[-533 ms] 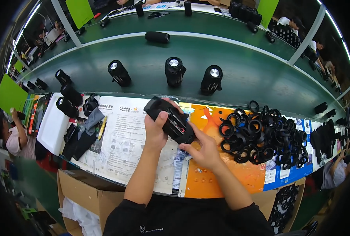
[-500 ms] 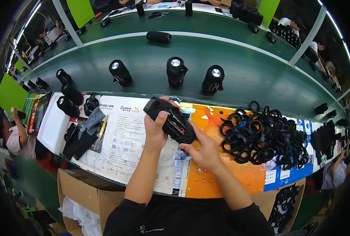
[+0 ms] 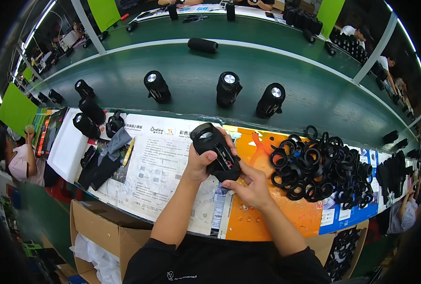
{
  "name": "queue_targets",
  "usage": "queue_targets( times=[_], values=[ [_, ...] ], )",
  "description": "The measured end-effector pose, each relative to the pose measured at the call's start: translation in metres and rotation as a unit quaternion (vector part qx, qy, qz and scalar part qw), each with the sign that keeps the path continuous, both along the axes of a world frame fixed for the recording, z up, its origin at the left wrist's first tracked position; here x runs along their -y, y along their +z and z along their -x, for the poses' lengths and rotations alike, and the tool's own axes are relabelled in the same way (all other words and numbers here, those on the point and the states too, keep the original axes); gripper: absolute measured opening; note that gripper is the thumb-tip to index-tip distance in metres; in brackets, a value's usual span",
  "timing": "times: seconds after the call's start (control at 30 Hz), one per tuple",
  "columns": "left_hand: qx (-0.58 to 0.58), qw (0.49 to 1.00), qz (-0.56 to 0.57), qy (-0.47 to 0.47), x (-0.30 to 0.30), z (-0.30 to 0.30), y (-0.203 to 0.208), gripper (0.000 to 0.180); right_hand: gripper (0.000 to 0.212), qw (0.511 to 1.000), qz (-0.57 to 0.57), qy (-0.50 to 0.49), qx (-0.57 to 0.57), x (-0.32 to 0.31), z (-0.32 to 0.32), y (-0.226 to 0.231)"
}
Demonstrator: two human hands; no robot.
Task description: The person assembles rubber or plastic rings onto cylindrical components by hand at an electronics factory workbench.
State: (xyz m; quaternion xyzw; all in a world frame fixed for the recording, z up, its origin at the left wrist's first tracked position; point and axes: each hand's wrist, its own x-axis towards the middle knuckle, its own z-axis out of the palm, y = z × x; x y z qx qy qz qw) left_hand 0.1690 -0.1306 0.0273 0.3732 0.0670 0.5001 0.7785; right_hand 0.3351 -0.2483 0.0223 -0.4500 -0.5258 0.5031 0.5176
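While left grip [image 3: 200, 164] half-encircles cylinder [image 3: 216, 150], right grip [image 3: 253, 188] pinches it.

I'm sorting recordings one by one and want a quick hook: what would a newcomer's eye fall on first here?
Probably the tangled heap of black rings, at right, partly over a bright orange sheet. Next, at centre, the black cylinder held in the left hand and right hand. Beyond, silver-topped black cylinders stand on the green surface.
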Motion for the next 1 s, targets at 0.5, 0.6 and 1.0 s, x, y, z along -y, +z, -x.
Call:
queue_targets(
  times=[0.5,0.6,1.0],
  values=[
    [-0.012,0.999,0.026,-0.013,-0.001,-0.005,-0.02,0.067,0.081,1.0,0.0,0.004,0.031,-0.002,-0.006,-0.004],
    [-0.007,0.999,0.041,-0.011,-0.003,-0.005,-0.015,0.064,0.067,0.978,0.013,0.014,0.209,-0.002,-0.023,0.038],
    [-0.14,0.99,-0.019,0.001,-0.005,-0.008,-0.014,0.053,0.027,0.678,-0.168,-0.134,0.703,-0.016,-0.12,0.056]
  ],
)
